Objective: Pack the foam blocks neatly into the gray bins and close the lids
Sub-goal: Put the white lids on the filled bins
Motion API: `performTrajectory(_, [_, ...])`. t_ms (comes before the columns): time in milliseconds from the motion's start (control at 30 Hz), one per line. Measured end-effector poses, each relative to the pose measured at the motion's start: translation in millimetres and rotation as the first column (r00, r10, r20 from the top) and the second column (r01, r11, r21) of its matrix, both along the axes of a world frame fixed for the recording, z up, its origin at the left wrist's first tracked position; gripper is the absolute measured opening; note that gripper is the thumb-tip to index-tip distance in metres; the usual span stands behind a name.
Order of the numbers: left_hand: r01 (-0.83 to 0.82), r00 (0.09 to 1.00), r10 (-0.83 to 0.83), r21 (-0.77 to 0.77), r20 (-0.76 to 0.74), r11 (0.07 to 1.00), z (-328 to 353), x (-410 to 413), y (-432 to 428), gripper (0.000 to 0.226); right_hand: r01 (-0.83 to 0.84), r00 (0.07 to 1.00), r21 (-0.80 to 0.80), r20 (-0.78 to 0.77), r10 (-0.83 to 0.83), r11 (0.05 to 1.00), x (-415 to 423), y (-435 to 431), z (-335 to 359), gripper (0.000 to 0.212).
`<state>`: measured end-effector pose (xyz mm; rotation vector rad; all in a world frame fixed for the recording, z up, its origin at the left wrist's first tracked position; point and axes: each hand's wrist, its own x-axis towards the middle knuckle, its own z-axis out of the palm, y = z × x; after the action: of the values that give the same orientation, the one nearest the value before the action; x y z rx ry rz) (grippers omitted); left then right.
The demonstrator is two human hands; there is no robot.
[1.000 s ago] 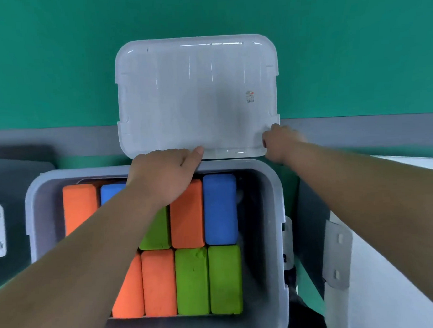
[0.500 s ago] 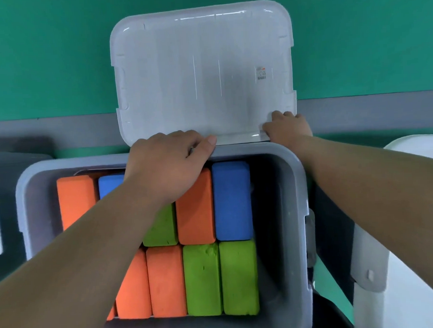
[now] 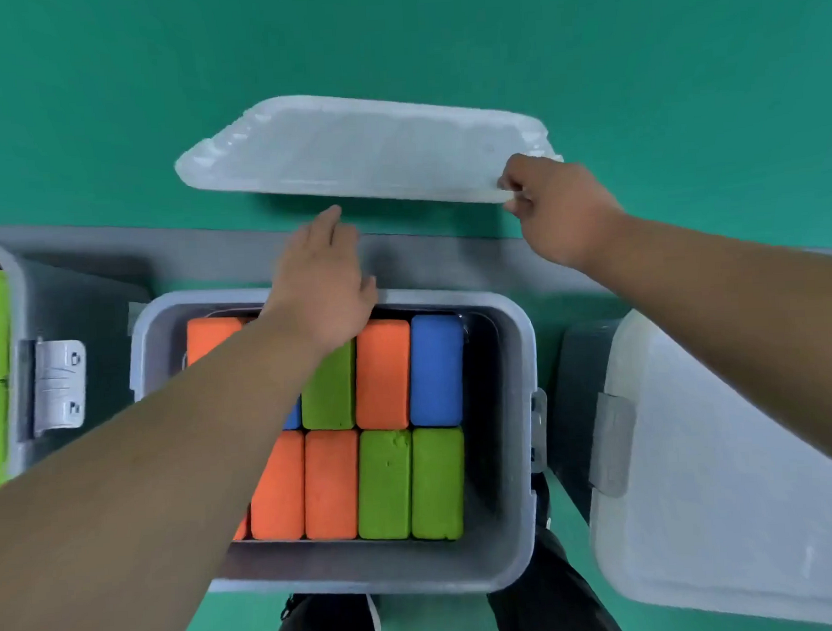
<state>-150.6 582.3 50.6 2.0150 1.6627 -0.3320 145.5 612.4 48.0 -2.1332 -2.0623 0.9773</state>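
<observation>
1. The translucent lid (image 3: 364, 148) is held tilted beyond the gray bin's (image 3: 522, 453) far rim.
2. The right hand (image 3: 559, 209) pinches its right corner.
3. The left hand (image 3: 327, 281), fingers straight and together, reaches close to the lid's near edge.
4. Orange, green and blue foam blocks (image 3: 383, 374) fill the bin in two rows.

the rounded translucent white plastic lid (image 3: 364, 150) looks smooth with a faint sheen. the open gray plastic bin (image 3: 506, 454) has smooth, dull walls. the orange, green and blue foam blocks (image 3: 383, 374) look matt and finely grainy.
</observation>
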Motion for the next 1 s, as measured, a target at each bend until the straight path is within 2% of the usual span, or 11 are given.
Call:
performTrajectory(133, [-0.112,0.993,0.097,0.295,0.065,0.949,67,-28,19,0.076,0.119,0.988,0.088,-0.107,-0.109,0.989,-26,5,82,0.002])
performTrajectory(200, [-0.154,0.988,0.131,0.386,0.084,0.909,104,-45,31,0.082,0.131,0.985,0.105,-0.127,-0.118,0.986,-39,-3,123,0.003])
performTrajectory(267, [-0.127,0.992,0.11,0.446,0.064,0.886,141,-64,43,0.086,0.127,0.984,0.112,-0.139,-0.11,0.986,-50,-16,163,0.004])
performTrajectory(333, [-0.023,0.999,0.039,0.457,-0.026,0.889,174,-82,51,0.088,0.129,0.981,0.105,-0.159,-0.111,0.986,-60,-32,202,0.006])
performTrajectory(400, [0.069,0.991,-0.019,0.39,-0.13,0.918,199,-98,51,0.082,0.135,0.977,0.089,-0.178,-0.117,0.987,-70,-50,239,0.008])
performTrajectory(500, [0.111,0.981,-0.047,0.339,-0.19,0.934,232,-116,33,0.052,0.123,0.974,0.03,-0.193,-0.115,0.992,-81,-76,279,0.014])
performTrajectory(600, [0.091,0.991,-0.049,0.348,-0.128,0.933,259,-124,2,0.036,0.003,0.996,-0.065,-0.093,-0.009,0.998,-92,-95,308,0.02])
performTrajectory(700, [0.102,0.994,-0.081,0.337,-0.077,0.936,282,-116,-25,0.032,-0.097,0.983,-0.143,0.143,0.118,0.985,-107,-109,324,0.035])
performTrajectory(733, [0.116,0.992,-0.089,0.341,-0.093,0.933,289,-114,-33,0.028,-0.114,0.965,-0.133,0.22,0.141,0.985,-113,-112,326,0.037])
performTrajectory(800, [0.132,0.986,-0.083,0.369,-0.146,0.92,298,-110,-46,0.023,-0.095,0.954,-0.059,0.279,0.108,0.994,-124,-116,325,0.034])
performTrajectory(1000, [0.156,0.967,-0.052,0.419,-0.249,0.894,318,-110,-57,0.023,-0.107,0.976,0.309,0.216,0.039,0.945,-130,-129,312,0.029])
